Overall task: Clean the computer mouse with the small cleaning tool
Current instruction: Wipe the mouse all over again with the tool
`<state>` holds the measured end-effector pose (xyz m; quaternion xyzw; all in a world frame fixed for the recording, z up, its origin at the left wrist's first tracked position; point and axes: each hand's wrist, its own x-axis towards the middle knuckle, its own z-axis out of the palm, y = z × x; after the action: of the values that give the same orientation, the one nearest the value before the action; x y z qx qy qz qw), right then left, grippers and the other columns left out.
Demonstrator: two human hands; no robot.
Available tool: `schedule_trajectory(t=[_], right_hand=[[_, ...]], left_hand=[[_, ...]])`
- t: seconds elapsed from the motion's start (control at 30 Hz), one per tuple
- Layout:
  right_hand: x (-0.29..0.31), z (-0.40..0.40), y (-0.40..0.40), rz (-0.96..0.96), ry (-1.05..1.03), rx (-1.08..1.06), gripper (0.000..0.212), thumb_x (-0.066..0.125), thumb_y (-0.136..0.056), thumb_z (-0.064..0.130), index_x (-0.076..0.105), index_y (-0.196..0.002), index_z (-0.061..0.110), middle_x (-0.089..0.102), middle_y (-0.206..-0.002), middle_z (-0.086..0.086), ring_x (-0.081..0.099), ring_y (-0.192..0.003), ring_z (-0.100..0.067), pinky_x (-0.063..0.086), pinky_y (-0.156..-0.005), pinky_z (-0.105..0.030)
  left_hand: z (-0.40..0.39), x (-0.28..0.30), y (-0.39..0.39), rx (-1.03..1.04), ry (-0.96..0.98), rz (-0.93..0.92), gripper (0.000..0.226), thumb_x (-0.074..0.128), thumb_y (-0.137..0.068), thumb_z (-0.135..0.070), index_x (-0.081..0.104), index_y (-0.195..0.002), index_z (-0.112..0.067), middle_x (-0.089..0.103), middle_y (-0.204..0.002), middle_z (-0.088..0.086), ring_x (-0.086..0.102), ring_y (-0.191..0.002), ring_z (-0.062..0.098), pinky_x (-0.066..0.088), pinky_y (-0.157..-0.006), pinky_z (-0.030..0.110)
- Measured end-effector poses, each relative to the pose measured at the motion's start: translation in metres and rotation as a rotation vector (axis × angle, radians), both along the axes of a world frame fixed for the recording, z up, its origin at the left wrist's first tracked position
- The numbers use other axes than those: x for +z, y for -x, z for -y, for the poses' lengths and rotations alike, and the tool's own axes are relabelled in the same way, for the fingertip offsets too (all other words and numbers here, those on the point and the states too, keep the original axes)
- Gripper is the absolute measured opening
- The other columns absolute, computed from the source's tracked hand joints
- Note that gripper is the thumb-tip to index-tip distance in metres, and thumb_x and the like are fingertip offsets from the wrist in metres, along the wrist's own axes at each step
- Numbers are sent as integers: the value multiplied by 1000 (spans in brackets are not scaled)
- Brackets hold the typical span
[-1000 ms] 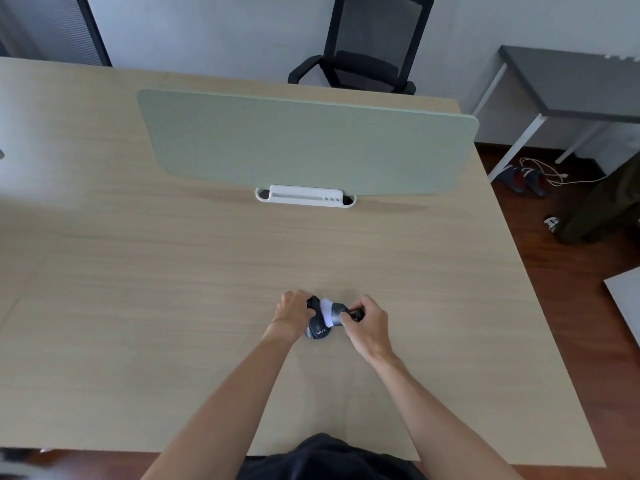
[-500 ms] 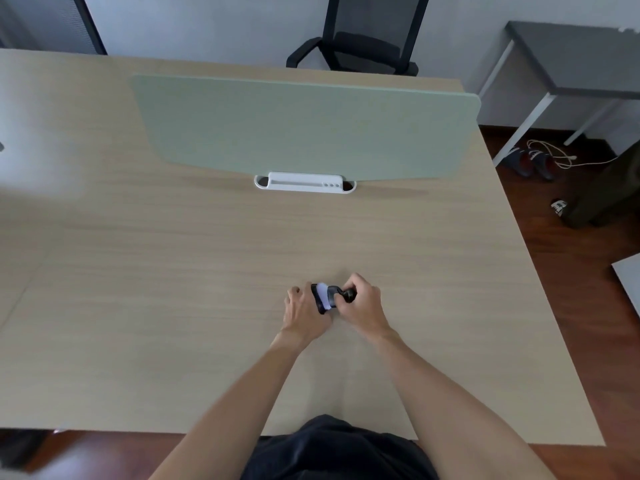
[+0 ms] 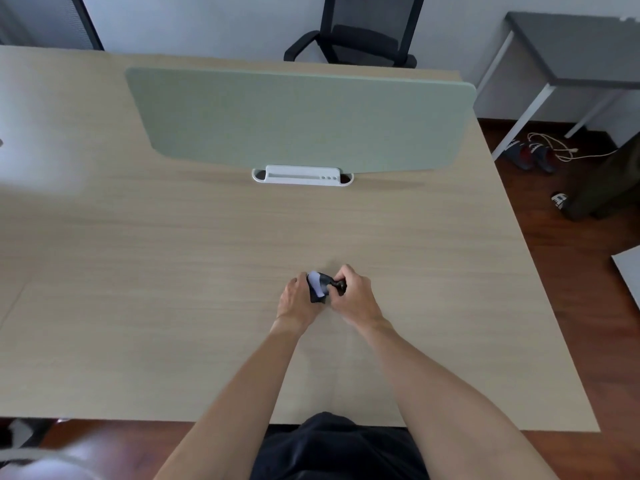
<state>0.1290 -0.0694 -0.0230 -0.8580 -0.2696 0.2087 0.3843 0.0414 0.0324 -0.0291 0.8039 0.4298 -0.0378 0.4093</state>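
Dark mouse (image 3: pixel 317 287) gripped by left hand (image 3: pixel 297 303), right hand (image 3: pixel 355 296) pinching tool (image 3: pixel 338 285)

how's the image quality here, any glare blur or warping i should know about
Head view: a washed-out glare patch sits on the desk at far left; the bottom-left corner is smeared with blur; wide-angle warping bows the green divider panel and desk edges. The left hand, right hand and the mouse between them are small and soft, so fine detail is lost.
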Motion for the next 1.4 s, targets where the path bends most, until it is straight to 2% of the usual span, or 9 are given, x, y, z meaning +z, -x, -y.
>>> schedule_trajectory(t=[0.13,0.3,0.5,0.63,0.83,0.97,1.07,1.23,1.4], right_hand=[[-3,2,-4,28,84,-77,10,56,-88,17,48,-84,13,54,-67,-2,51,-63,-25,37,-53,-34],[2,3,-1,2,-35,-38,9,64,-79,10,57,-82,6,60,-67,-6,57,-65,-24,46,-60,-34],[0,1,-4,-52,39,-59,10,60,-82,17,53,-81,11,55,-66,1,51,-61,-19,46,-56,-38],[2,10,-11,-76,0,-154,14,61,-86,20,53,-81,9,55,-66,4,49,-59,-14,42,-56,-31],[-7,14,4,-108,-45,-53,10,67,-76,10,58,-76,7,56,-63,2,48,-57,-10,40,-55,-20],[-14,10,7,-99,-2,-146,9,61,-84,11,53,-80,12,57,-68,3,53,-63,-17,44,-57,-29],[-12,0,2,-40,-37,-150,11,62,-86,12,52,-81,11,55,-67,4,52,-65,-19,46,-62,-36],[3,-31,-3,-53,-66,3,11,63,-81,10,54,-76,14,55,-67,6,51,-64,-14,41,-59,-22],[9,-57,-18,-32,151,70,12,56,-81,13,47,-75,16,60,-79,-6,56,-74,-29,48,-66,-40]], left_hand=[[2,6,4,33,6,8,57,74,-72,-25,48,-119,-5,64,-105,13,60,-98,34,48,-71,35],[3,8,8,49,35,-15,89,76,-73,-14,22,-144,-4,62,-113,19,58,-109,37,49,-79,37],[2,10,14,-4,15,-58,86,71,-78,-12,18,-145,-8,59,-115,19,56,-108,37,46,-75,36],[1,9,16,10,7,-53,82,67,-75,-9,22,-143,-11,59,-116,17,55,-110,37,49,-85,40],[6,3,18,93,5,37,78,76,-71,-10,33,-137,-5,65,-103,15,60,-102,34,43,-72,30],[6,1,22,130,7,42,74,72,-72,-8,33,-134,-5,63,-97,12,60,-99,33,39,-71,28],[5,0,23,169,43,34,85,75,-69,-8,27,-139,-5,60,-98,8,58,-101,32,39,-72,28],[3,3,24,215,96,50,98,81,-65,-8,21,-142,-6,65,-106,13,58,-106,31,43,-76,28],[3,5,24,180,131,51,95,77,-67,-6,19,-143,-7,65,-104,11,54,-94,25,42,-72,27]])
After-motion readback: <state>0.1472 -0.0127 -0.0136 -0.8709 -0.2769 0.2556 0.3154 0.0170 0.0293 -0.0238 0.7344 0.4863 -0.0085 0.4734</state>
